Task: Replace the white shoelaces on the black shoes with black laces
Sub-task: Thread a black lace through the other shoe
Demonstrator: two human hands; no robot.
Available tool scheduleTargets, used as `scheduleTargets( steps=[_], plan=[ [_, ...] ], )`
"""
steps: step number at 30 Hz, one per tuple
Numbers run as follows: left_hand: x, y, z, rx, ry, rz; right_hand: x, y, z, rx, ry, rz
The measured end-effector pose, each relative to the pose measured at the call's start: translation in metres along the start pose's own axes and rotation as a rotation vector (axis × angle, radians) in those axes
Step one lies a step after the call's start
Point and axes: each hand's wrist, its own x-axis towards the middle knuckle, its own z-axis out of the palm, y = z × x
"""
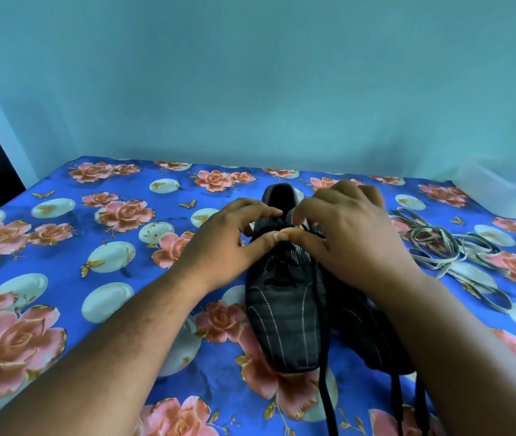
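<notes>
Hiding behind right forearm (439, 325): second shoe (363, 335)

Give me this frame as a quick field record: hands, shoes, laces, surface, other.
left hand: pinches black lace at upper eyelets
right hand: pinches black lace there too
near shoe: black, toe toward camera, lower eyelets laced black
second shoe: right of it, mostly hidden by right arm
black lace: ends trail toward camera
white laces: loose pile, right of shoes
surface: blue floral cloth
other: clear plastic container, far right
</notes>
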Motion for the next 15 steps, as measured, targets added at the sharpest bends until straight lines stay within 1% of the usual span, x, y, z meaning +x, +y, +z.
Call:
scheduleTargets(
  steps=[2,3,5,7,8,9,11,12,13,14,15],
  plan=[
    [0.0,0.0,0.0,-0.003,-0.001,-0.002,0.0,-0.002,0.005,0.004,0.021,-0.031],
    [0.0,0.0,0.0,-0.005,-0.001,-0.004,0.0,-0.001,0.005,0.07,0.017,-0.029],
    [0.0,0.0,0.0,-0.016,0.0,-0.009,-0.002,0.003,0.003,0.328,0.011,0.009],
    [0.0,-0.001,0.0,-0.039,-0.001,-0.022,0.0,0.004,-0.007,0.625,0.052,0.144],
    [0.0,0.0,0.0,-0.046,-0.004,-0.029,0.001,0.006,-0.012,0.776,0.114,0.229],
    [0.0,0.0,-0.001,-0.045,-0.005,-0.033,0.003,0.008,-0.017,0.931,0.215,0.306],
    [0.0,-0.001,-0.002,-0.036,-0.004,-0.032,0.008,0.015,-0.027,1.168,0.464,0.408],
    [0.0,-0.001,-0.003,-0.04,-0.001,-0.032,0.01,0.019,-0.03,1.192,0.532,0.432],
    [0.0,-0.001,-0.003,-0.046,0.004,-0.03,0.009,0.022,-0.033,1.154,0.54,0.437],
    [0.0,-0.001,-0.003,-0.042,0.012,-0.022,0.007,0.025,-0.033,1.082,0.498,0.422],
    [-0.001,0.0,-0.002,-0.026,0.026,-0.011,0.003,0.028,-0.032,1.015,0.42,0.381]
  ],
)
